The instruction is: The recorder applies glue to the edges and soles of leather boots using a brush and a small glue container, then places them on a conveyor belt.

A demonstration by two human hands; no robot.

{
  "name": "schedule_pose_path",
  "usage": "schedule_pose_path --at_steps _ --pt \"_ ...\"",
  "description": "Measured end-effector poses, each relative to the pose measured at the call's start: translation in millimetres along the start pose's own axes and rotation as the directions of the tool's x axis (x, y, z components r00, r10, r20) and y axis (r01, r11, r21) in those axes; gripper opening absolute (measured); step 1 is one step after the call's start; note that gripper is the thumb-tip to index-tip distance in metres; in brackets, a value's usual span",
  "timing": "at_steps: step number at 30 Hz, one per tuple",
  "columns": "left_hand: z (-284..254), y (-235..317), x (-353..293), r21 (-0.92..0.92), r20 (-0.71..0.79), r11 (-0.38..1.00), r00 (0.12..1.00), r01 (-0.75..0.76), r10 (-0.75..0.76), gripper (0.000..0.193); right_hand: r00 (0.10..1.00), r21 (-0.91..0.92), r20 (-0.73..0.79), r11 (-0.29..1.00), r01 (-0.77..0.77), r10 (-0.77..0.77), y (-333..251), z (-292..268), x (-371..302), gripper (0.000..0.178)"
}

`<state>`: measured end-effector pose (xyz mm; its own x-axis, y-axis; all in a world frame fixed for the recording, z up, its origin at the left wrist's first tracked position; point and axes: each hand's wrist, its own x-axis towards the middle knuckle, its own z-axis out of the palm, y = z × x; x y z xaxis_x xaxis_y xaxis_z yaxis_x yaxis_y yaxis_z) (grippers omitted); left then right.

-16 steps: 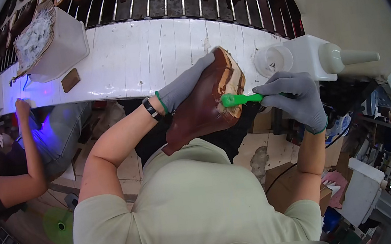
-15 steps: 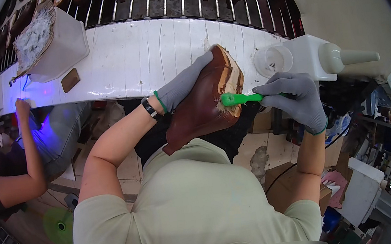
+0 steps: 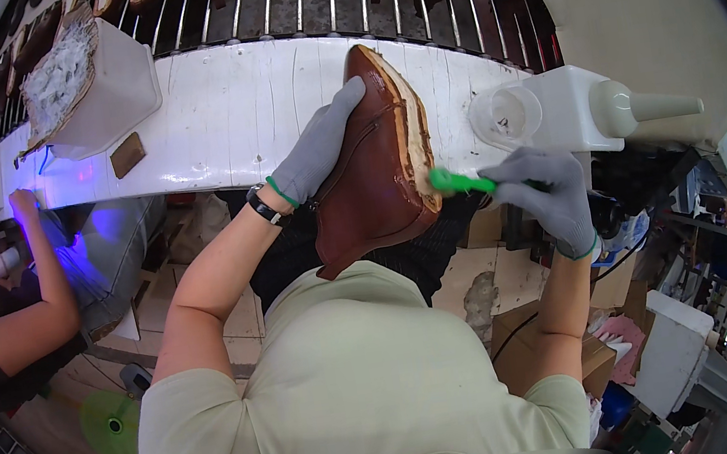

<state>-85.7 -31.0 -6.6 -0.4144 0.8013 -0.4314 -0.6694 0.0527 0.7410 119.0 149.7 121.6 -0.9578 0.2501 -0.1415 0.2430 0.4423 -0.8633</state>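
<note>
A brown leather boot upper (image 3: pixel 369 184), its pale underside turned to the right, is tilted over the edge of the white bench. Wrapped round its toe end is my left hand (image 3: pixel 319 145), in a grey knit glove with green trim. In a matching glove, my right hand (image 3: pixel 546 190) grips a green-handled brush (image 3: pixel 461 181) by its handle. The brush head meets the rim of the underside near the heel; its bristles are hard to make out. Fingers of the left hand behind the boot are hidden.
Beyond the white bench (image 3: pixel 217 108), a rack of metal rollers (image 3: pixel 294 0) carries several similar boots. A clear cup (image 3: pixel 506 114) and a white bottle with a spout (image 3: pixel 617 110) stand at right. A white bin (image 3: pixel 116 85) stands left, near another person's arm (image 3: pixel 40 272).
The boot has turned more upright, its toe swinging away from me and leftward. The brush has shifted slightly right, along the underside's heel edge. My left hand has moved left with the boot.
</note>
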Motion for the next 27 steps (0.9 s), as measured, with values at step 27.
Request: schedule_pose_path --at_steps 27 --pt "16.3 12.6 -33.2 0.339 -0.062 0.894 0.941 -0.294 0.333 0.057 0.955 -0.211 -0.287 0.977 0.015 -0.076 6.9 30.7 21.1 0.020"
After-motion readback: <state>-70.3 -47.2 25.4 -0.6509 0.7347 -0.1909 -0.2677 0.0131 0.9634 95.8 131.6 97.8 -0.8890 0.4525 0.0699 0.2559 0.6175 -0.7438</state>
